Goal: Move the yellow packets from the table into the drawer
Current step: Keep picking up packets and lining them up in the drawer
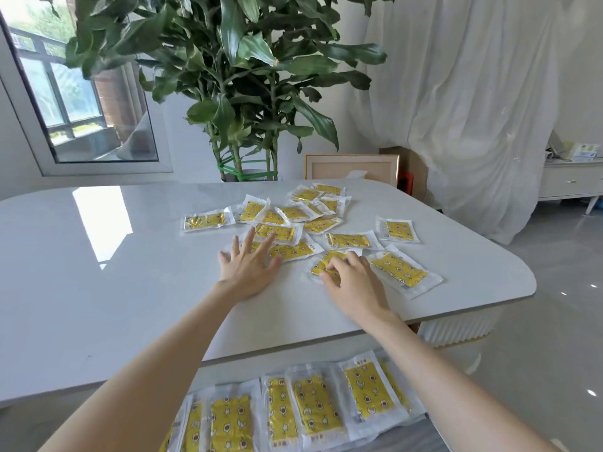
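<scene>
Several yellow packets in clear wrappers lie scattered on the white table [98,288], most of them in a loose heap [293,216] toward the far right. My left hand [248,269] lies flat with fingers spread, its fingertips on a packet [290,251] at the heap's near edge. My right hand [352,282] has its fingers curled on another yellow packet [321,264], pinching it against the tabletop. Below the table's near edge, the drawer [421,435] holds a row of several packets [313,406] laid side by side.
A large potted plant [241,93] stands behind the table. A framed panel [352,168] leans at the far edge. White curtains [473,109] hang on the right, with a low cabinet [571,184] beyond. The table's rounded right corner [522,282] is close to the packets.
</scene>
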Demonstrator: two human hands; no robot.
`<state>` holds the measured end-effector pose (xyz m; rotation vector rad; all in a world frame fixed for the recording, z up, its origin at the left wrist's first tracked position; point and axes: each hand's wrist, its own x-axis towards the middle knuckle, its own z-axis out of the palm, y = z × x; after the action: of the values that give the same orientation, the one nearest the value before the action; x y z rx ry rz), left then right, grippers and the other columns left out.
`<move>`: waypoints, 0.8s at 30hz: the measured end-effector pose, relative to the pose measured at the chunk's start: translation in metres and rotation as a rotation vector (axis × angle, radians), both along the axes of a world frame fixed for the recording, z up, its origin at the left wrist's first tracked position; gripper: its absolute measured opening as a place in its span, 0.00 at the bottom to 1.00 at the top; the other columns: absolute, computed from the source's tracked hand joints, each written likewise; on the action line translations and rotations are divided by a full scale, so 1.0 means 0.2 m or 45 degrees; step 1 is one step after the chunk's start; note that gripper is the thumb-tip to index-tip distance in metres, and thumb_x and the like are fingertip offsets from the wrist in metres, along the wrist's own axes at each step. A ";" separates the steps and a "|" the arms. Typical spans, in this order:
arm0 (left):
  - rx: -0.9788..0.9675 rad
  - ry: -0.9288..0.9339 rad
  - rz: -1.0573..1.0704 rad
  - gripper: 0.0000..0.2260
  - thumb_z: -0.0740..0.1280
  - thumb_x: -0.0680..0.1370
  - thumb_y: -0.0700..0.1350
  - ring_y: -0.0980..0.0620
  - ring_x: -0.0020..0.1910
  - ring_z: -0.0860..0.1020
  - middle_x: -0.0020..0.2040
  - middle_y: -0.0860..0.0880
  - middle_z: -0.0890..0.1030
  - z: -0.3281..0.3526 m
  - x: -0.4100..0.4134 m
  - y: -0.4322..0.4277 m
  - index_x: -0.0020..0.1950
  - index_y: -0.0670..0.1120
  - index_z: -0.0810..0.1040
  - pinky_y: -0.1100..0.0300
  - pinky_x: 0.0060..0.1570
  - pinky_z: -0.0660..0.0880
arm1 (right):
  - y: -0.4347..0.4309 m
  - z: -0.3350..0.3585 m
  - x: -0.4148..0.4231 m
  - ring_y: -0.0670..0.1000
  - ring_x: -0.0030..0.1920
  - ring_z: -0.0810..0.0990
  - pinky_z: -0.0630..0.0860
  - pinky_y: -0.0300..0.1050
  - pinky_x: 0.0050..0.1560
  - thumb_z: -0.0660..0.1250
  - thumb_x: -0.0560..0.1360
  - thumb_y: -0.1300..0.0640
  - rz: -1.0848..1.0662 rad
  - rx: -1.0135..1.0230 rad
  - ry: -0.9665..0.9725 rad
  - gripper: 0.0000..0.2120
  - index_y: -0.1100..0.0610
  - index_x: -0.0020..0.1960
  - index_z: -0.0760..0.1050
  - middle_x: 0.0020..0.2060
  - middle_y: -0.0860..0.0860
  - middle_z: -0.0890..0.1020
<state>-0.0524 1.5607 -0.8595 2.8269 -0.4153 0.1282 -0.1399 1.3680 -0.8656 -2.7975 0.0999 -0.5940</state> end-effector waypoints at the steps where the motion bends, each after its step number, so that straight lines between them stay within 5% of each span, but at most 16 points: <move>1: 0.026 0.002 -0.011 0.25 0.47 0.79 0.64 0.43 0.77 0.44 0.79 0.51 0.41 -0.01 0.02 0.00 0.75 0.65 0.47 0.38 0.71 0.47 | 0.00 0.00 0.01 0.50 0.55 0.70 0.67 0.42 0.42 0.59 0.79 0.45 0.003 -0.018 -0.023 0.12 0.53 0.52 0.74 0.50 0.48 0.72; 8: 0.171 0.112 -0.051 0.22 0.41 0.81 0.61 0.49 0.78 0.43 0.79 0.52 0.42 -0.01 0.02 0.01 0.76 0.64 0.47 0.43 0.74 0.42 | 0.02 0.00 0.06 0.51 0.52 0.73 0.68 0.44 0.41 0.61 0.78 0.46 0.083 0.018 -0.097 0.10 0.53 0.46 0.67 0.47 0.47 0.78; 24: 0.113 0.100 -0.019 0.21 0.42 0.81 0.60 0.51 0.78 0.43 0.78 0.54 0.42 -0.02 -0.39 0.40 0.75 0.66 0.48 0.49 0.75 0.42 | 0.39 0.00 -0.17 0.48 0.54 0.72 0.72 0.46 0.44 0.62 0.77 0.45 0.311 0.207 0.013 0.12 0.53 0.50 0.71 0.50 0.47 0.78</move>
<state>-0.1312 1.6407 -0.8627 2.9041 -0.4342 -0.0044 -0.1738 1.4470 -0.8649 -2.6026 -0.1812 -0.4890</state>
